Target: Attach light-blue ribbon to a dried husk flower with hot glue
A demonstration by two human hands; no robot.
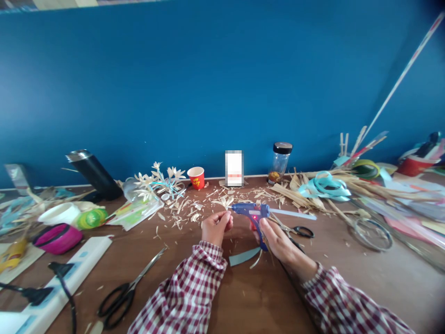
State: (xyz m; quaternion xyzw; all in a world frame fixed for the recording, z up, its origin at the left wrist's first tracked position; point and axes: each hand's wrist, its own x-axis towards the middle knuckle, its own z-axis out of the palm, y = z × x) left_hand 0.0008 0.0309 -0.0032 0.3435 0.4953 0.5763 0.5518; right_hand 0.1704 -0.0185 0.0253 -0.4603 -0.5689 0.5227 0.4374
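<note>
"Where's the glue gun [251, 211]?"

"Above the middle of the tabletop [243, 297], its nozzle [234, 207] aimed towards the left edge, at a pale flower [225, 202]. I can't tell whether they touch."

"And the hands?"

"The left hand [213, 227] pinches the flower's base between thumb and fingers. The right hand [278, 239] is wrapped round the gun's grip; how hard it squeezes, I can't tell."

"How to do this well?"

"I'd steady both hands, squeeze lightly for a small bead, and hold the fingertips clear of the hot nozzle."

"Around them?"

"Shavings [194, 217] beyond, a red paper cup [197, 178] by the far edge, scissors [131, 286] towards the near left corner."
</note>
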